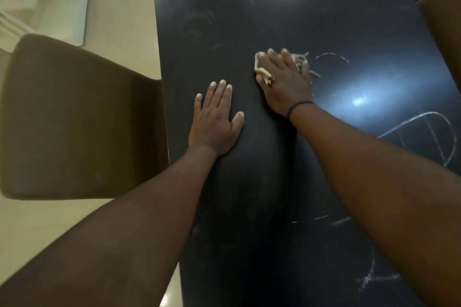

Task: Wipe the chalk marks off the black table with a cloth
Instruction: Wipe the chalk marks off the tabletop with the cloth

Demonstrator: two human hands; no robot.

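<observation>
The cloth (299, 61), pale and frayed, lies on the black table (249, 182) under the right hand (283, 85), pressed flat with fingers together. Just beside the cloth sits a faint chalk circle (331, 57). The left hand (214, 119) rests spread flat nearby.

Right hand (283, 82) hides most of the cloth (300, 61).
</observation>
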